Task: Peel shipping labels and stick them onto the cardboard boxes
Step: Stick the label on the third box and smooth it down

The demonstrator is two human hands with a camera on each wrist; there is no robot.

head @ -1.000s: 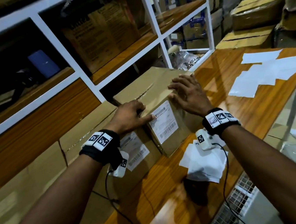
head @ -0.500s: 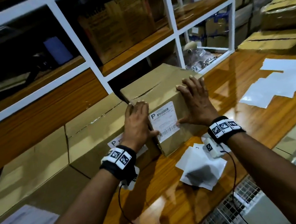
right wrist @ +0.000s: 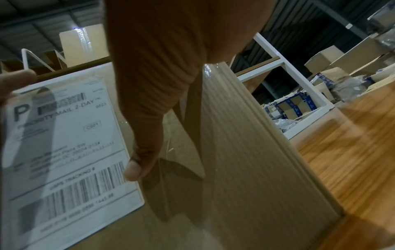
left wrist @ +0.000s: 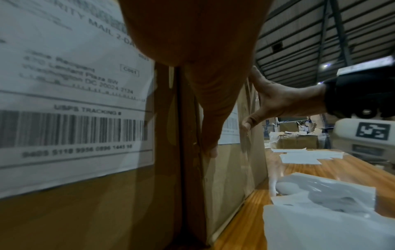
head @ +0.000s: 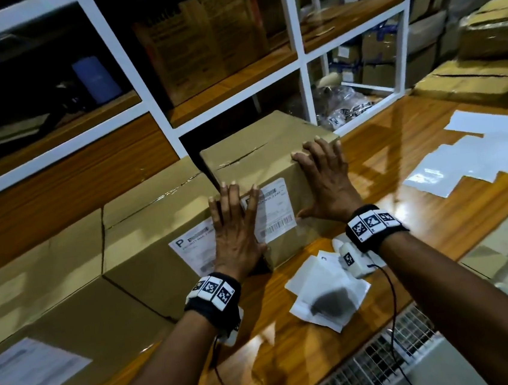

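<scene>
Wooden desk (head: 399,152): three boxes labelled; my left hand (head: 234,225) presses the newest label (head: 275,210) flat, fingers straight, right hand (head: 326,181) splayed on the box (head: 260,147); spare labels (head: 474,156) remain.

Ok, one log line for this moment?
step: smoothing label | left hand: flat on label | right hand: flat on box | peeled backings: on counter

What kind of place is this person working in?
Most likely a warehouse or shipping room. Cardboard boxes line a wooden counter, one box bears a Priority Mail shipping label, and white shelving behind holds more cartons.
</scene>
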